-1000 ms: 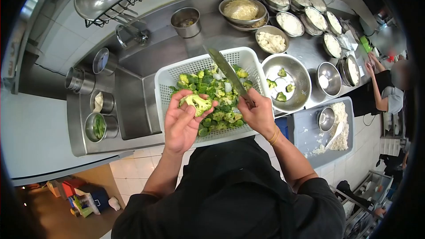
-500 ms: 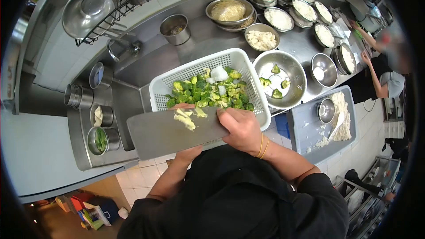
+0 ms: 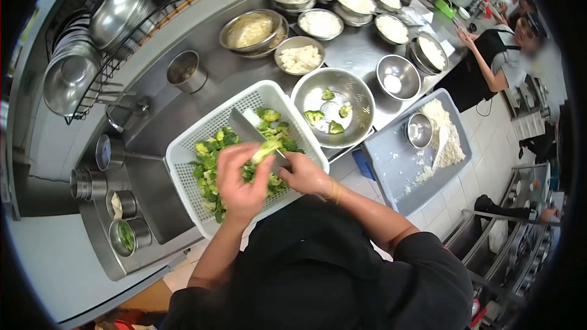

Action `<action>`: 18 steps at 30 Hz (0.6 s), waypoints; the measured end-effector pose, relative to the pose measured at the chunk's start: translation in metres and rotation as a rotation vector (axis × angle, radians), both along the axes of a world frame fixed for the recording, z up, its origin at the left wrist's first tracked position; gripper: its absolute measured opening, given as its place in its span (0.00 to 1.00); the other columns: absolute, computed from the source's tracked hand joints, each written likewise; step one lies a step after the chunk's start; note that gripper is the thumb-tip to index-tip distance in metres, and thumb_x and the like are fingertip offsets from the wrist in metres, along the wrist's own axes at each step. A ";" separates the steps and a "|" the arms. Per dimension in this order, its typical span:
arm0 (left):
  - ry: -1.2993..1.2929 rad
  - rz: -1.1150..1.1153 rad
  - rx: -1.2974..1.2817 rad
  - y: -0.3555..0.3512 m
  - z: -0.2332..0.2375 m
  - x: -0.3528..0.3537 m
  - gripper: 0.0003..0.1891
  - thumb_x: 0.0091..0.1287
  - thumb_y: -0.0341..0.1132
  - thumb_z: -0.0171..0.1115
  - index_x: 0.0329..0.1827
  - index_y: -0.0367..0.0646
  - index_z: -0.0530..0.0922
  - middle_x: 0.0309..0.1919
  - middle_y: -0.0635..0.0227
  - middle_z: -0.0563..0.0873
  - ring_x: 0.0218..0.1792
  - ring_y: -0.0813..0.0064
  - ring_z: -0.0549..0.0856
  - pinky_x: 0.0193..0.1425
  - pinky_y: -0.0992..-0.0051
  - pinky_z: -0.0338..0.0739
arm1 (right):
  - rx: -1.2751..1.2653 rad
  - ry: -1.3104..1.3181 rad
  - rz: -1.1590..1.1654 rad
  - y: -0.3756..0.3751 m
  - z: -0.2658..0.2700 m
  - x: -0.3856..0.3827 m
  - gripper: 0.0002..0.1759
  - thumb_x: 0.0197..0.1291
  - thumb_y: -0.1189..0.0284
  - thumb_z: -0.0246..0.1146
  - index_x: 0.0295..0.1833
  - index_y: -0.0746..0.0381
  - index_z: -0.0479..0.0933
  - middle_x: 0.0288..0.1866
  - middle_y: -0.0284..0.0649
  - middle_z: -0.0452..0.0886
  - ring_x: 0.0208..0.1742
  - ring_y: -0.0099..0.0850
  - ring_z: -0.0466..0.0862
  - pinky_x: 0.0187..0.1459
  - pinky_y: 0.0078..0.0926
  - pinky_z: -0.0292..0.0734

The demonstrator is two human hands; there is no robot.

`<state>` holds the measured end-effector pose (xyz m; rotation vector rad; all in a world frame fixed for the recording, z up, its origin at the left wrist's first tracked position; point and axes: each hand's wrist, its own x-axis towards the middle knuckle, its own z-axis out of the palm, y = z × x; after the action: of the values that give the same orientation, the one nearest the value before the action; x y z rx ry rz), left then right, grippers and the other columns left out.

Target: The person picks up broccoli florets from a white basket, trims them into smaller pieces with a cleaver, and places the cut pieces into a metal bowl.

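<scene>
My right hand [image 3: 307, 175] is closed round the handle of a cleaver [image 3: 247, 130], whose broad blade points up and left over the basket. My left hand [image 3: 239, 182] pinches a pale green broccoli piece [image 3: 265, 150] against or close beside the blade. Beneath both hands is a white perforated basket [image 3: 177, 150] holding many cut broccoli florets [image 3: 211, 165] and a whitish lump of what looks like ice [image 3: 251, 116]. To the right, a steel colander [image 3: 365, 107] has several broccoli florets in it.
Bowls of white food [image 3: 321, 23] crowd the back counter. A grey tub [image 3: 391, 177] with white grains, a small bowl and a spoon stands at right. On the left are a sink [image 3: 150, 201], pots and a wire rack [image 3: 131, 40] of bowls. Another person [image 3: 489, 55] stands at far right.
The cleaver has turned from lying broad side up, with pale scraps on it, to nearly edge-on. My left hand has come from under it to hold a broccoli piece. The view has shifted.
</scene>
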<state>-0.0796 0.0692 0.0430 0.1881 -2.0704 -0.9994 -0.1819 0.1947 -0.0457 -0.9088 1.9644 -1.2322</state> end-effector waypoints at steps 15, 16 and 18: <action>-0.254 0.280 0.141 -0.026 -0.029 -0.047 0.09 0.70 0.34 0.69 0.43 0.36 0.86 0.33 0.59 0.89 0.41 0.56 0.87 0.53 0.63 0.80 | 0.008 -0.551 0.050 -0.008 0.020 -0.059 0.17 0.77 0.64 0.56 0.46 0.71 0.72 0.16 0.38 0.75 0.12 0.28 0.75 0.15 0.31 0.72; -0.309 0.411 0.082 -0.038 -0.039 -0.030 0.09 0.70 0.34 0.68 0.43 0.36 0.85 0.36 0.57 0.89 0.43 0.55 0.87 0.55 0.61 0.79 | -0.046 -0.548 0.040 -0.018 0.020 -0.063 0.19 0.78 0.61 0.57 0.45 0.70 0.70 0.15 0.38 0.75 0.12 0.29 0.75 0.15 0.31 0.71; -0.393 0.605 0.026 -0.048 -0.061 0.009 0.09 0.69 0.34 0.68 0.44 0.36 0.85 0.39 0.56 0.89 0.45 0.54 0.86 0.56 0.60 0.78 | -0.117 -0.640 0.102 -0.037 0.018 -0.073 0.21 0.78 0.57 0.57 0.48 0.68 0.69 0.16 0.36 0.74 0.12 0.28 0.75 0.15 0.30 0.71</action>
<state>-0.0707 0.0212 -0.0177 1.0256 -2.1328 -0.6427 -0.2551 0.1581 -0.0277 -0.5594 1.3365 -1.3757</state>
